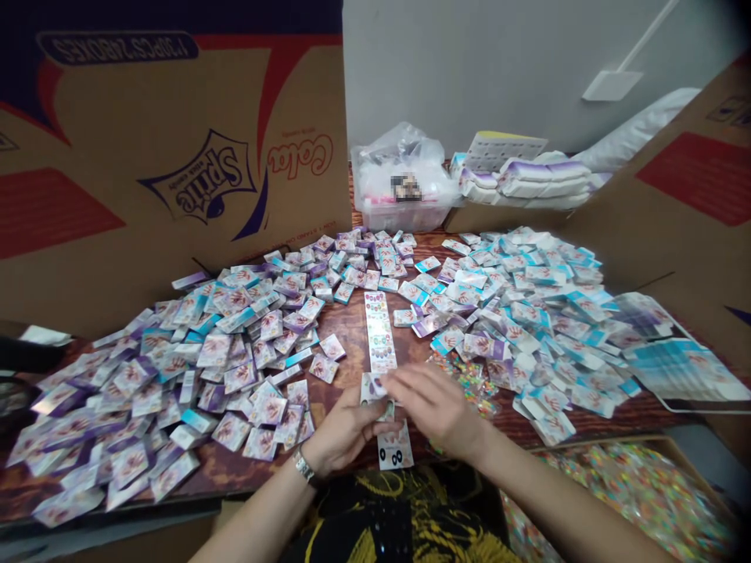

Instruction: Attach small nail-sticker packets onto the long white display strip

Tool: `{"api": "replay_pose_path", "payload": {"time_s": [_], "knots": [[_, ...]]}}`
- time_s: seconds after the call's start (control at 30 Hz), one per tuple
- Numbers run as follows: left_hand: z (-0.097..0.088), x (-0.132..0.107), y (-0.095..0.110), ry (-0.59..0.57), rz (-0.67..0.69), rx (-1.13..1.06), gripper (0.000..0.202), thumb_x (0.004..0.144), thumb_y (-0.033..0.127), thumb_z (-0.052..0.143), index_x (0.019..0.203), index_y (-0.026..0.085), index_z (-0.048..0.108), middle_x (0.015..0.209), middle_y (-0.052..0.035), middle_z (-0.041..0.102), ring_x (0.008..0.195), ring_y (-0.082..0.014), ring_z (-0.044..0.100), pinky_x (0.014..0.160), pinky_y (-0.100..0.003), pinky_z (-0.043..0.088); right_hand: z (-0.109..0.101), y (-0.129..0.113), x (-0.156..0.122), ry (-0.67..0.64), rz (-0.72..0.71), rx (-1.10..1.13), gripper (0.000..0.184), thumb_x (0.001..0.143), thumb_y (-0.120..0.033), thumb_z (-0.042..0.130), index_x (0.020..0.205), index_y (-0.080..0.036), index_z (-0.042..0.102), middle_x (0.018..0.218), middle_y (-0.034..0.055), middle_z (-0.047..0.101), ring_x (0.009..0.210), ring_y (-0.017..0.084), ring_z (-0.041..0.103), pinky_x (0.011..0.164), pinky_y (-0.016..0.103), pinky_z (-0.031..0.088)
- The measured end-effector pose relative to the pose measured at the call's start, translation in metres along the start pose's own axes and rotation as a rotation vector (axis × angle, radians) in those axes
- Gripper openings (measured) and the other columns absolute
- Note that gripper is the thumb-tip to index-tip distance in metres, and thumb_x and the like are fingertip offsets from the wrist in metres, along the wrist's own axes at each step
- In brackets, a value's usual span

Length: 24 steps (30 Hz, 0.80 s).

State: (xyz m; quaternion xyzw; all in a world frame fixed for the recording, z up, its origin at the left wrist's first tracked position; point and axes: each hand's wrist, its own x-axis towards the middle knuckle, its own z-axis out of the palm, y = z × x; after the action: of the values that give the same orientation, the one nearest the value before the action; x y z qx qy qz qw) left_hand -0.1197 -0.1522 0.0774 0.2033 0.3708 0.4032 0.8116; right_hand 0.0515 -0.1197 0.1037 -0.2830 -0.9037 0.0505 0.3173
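My left hand [343, 434] sits at the table's near middle, with a metal wristwatch [303, 467] on its wrist. Its fingers grip a small printed card [371, 388]. My right hand [428, 403] lies over the same spot, fingertips at the card's edge, and I cannot tell whether it holds anything. A long printed sticker strip [380, 332] lies just beyond my hands. Another printed card [395, 447] lies just below them. Large heaps of small white, purple and teal packets [235, 367] spread to the left, and more [522, 320] spread to the right.
Loose glittery stickers [466, 383] lie next to my right hand. A cardboard tray [622, 493] of glittery stickers sits at the lower right. Flattened cardboard cartons [176, 156] stand behind the table, and a plastic bag in a clear tub [402, 184] stands at the back.
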Motion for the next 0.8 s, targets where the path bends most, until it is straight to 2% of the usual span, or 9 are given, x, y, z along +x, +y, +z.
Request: {"api": "replay_pose_path", "payload": {"time_s": [0.13,0.2,0.27,0.33,0.4,0.5,0.6,0.7,0.8], "knots": [[0.002,0.001,0.005,-0.115,-0.007,-0.208,0.042,0.055,0.003,0.069,0.096,0.014,0.067,0.088,-0.0045,0.066,0.079,-0.0141,0.06,0.073,-0.023,0.046,0.009,-0.011,-0.015,-0.083,-0.144,-0.184,0.029,0.09,-0.015,0.046,0.115,-0.012,0.059,0.11,0.0111,0.065,0.104,0.023,0.055,0.091,0.042,0.046],[0.003,0.001,0.008,-0.162,-0.027,-0.247,0.043,0.054,0.004,0.069,0.096,0.013,0.067,0.089,-0.0052,0.066,0.081,-0.0149,0.058,0.075,-0.024,0.045,0.012,-0.01,-0.018,-0.069,-0.171,-0.204,0.028,0.09,-0.014,0.045,0.113,-0.012,0.06,0.11,0.0104,0.065,0.104,0.024,0.054,0.091,0.043,0.045],[0.004,0.001,0.007,-0.099,0.003,-0.224,0.032,0.063,0.014,0.071,0.095,0.014,0.068,0.092,-0.0055,0.066,0.084,-0.0151,0.057,0.078,-0.025,0.044,0.013,-0.006,-0.017,-0.061,-0.166,-0.154,0.026,0.09,-0.013,0.045,0.11,-0.013,0.061,0.104,0.0091,0.066,0.099,0.022,0.055,0.087,0.039,0.046],[0.004,0.003,0.004,0.012,0.068,-0.124,0.018,0.074,0.025,0.067,0.088,0.014,0.068,0.089,-0.0052,0.066,0.082,-0.0139,0.057,0.077,-0.024,0.044,0.013,-0.003,-0.014,-0.096,-0.066,-0.032,0.025,0.092,-0.013,0.043,0.106,-0.014,0.063,0.094,0.008,0.066,0.089,0.019,0.056,0.078,0.033,0.048],[0.003,0.004,-0.001,0.091,0.124,0.013,0.02,0.078,0.033,0.064,0.083,0.013,0.068,0.082,-0.0049,0.066,0.075,-0.0128,0.055,0.071,-0.023,0.044,0.011,-0.001,-0.01,-0.18,0.095,0.147,0.024,0.093,-0.015,0.041,0.101,-0.016,0.064,0.086,0.0067,0.063,0.082,0.016,0.055,0.071,0.028,0.047],[0.002,0.005,-0.004,0.153,0.165,0.146,0.028,0.079,0.04,0.063,0.083,0.013,0.068,0.078,-0.0047,0.065,0.07,-0.0135,0.055,0.063,-0.024,0.044,0.007,0.001,-0.006,-0.297,0.308,0.406,0.02,0.094,-0.021,0.043,0.098,-0.017,0.062,0.085,0.0047,0.061,0.081,0.015,0.056,0.071,0.025,0.046],[0.003,0.004,0.0,0.162,0.203,0.24,0.031,0.079,0.044,0.061,0.087,0.014,0.069,0.082,-0.0053,0.067,0.074,-0.0159,0.058,0.068,-0.027,0.047,0.005,0.007,-0.006,-0.269,0.478,0.47,0.017,0.091,-0.028,0.05,0.103,-0.019,0.058,0.09,0.0038,0.06,0.081,0.015,0.056,0.072,0.026,0.045],[0.005,0.005,0.005,0.114,0.212,0.395,0.031,0.075,0.038,0.067,0.098,0.017,0.067,0.094,-0.0058,0.068,0.086,-0.0186,0.06,0.08,-0.03,0.047,0.005,0.014,-0.01,-0.213,0.602,0.436,0.025,0.087,-0.033,0.056,0.108,-0.02,0.055,0.093,0.0039,0.058,0.077,0.015,0.055,0.068,0.027,0.043],[0.005,0.013,0.003,0.059,0.212,0.504,0.031,0.074,0.035,0.069,0.099,0.018,0.064,0.088,-0.0044,0.068,0.08,-0.0167,0.062,0.075,-0.028,0.047,0.006,0.019,-0.017,-0.215,0.638,0.471,0.018,0.088,-0.035,0.054,0.092,-0.019,0.06,0.081,0.0011,0.059,0.072,0.014,0.055,0.064,0.025,0.041]]}}
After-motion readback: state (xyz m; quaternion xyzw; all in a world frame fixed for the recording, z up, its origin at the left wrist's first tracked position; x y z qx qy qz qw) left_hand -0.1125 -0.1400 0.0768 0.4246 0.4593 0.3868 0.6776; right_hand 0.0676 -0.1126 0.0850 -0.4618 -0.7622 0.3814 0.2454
